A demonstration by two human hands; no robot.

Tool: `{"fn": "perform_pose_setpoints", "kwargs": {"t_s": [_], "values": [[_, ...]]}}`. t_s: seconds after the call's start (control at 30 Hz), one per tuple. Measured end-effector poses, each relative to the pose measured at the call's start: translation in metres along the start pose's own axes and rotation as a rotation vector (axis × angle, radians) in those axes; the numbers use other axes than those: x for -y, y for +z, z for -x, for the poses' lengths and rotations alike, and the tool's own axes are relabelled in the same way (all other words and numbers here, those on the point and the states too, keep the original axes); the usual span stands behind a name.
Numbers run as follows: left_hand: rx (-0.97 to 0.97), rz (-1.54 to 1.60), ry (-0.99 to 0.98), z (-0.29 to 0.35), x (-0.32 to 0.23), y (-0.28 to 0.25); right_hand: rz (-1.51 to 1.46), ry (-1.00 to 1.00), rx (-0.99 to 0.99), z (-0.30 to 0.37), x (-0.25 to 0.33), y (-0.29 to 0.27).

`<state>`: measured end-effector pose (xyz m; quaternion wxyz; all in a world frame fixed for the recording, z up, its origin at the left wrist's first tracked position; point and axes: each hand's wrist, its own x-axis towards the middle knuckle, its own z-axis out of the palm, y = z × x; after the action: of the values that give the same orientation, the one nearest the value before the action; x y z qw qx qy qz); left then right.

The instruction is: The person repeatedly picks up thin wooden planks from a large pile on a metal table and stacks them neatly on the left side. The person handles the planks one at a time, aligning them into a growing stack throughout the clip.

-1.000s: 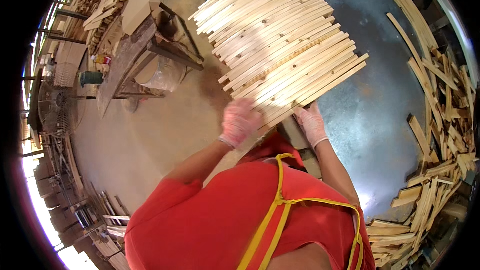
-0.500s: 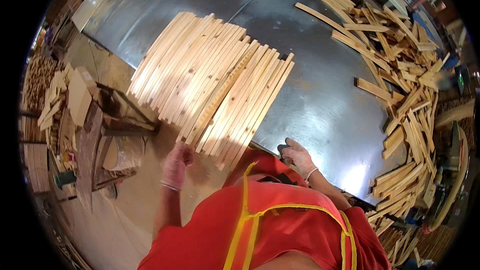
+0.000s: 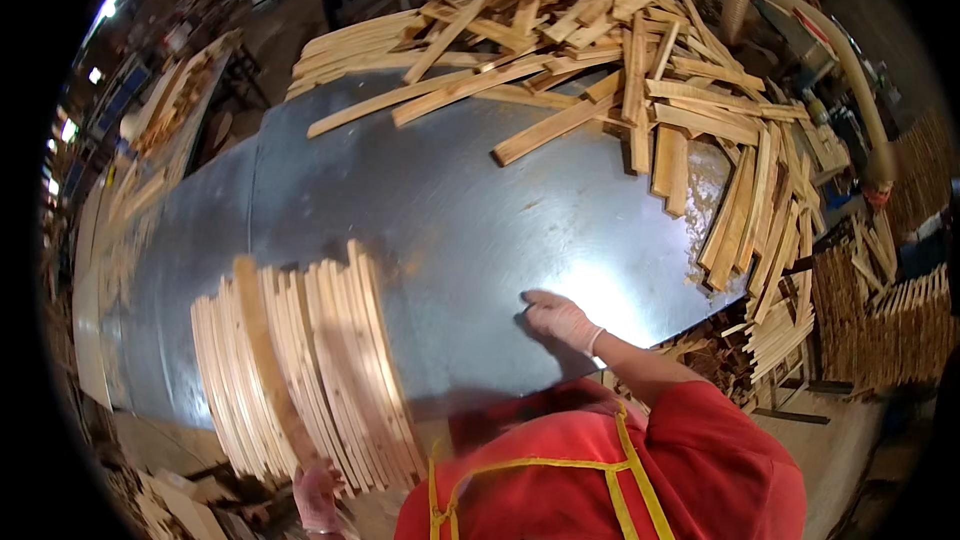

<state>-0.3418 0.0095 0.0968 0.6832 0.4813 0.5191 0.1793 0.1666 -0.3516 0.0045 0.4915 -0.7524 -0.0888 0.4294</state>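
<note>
Left hand (image 3: 318, 493) grips, I see, the near end of pale wooden slats (image 3: 300, 370) running away from it; right hand (image 3: 560, 318) lies open on grey metal table (image 3: 450, 200).

The worktop (image 3: 480, 210) is dull grey sheet metal with a soft sheen near its right edge. The slats (image 3: 300, 370) are pale, bare, smooth-sawn wood. Both hands wear thin, pinkish gloves (image 3: 560, 320), probably rubber.
</note>
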Motion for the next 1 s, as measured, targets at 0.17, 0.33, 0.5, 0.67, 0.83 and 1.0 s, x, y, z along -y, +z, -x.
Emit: {"fn": "perform_pose_setpoints", "kwargs": {"t_s": [0.17,0.33,0.5,0.67,0.83,1.0], "values": [[-0.543,-0.974,-0.012,-0.056,0.003,0.006,-0.131,-0.143,-0.539,-0.075,0.011,-0.177],[-0.325,-1.279,0.582,-0.083,-0.016,0.183,0.179,-0.095,-0.964,-0.138,0.104,-0.322],[0.343,-1.402,0.607,-0.078,-0.028,0.387,0.166,0.108,-1.106,-0.214,0.134,-0.345],[0.600,-1.394,0.589,-0.086,0.000,0.449,-0.324,-0.163,-0.845,-0.185,0.106,-0.290],[0.634,-0.821,0.263,-0.090,0.028,0.497,-0.360,0.043,-0.492,-0.081,0.044,-0.133],[0.639,-1.245,0.408,-0.062,-0.019,0.586,-0.337,-0.070,0.497,-0.035,-0.031,0.030]]}}
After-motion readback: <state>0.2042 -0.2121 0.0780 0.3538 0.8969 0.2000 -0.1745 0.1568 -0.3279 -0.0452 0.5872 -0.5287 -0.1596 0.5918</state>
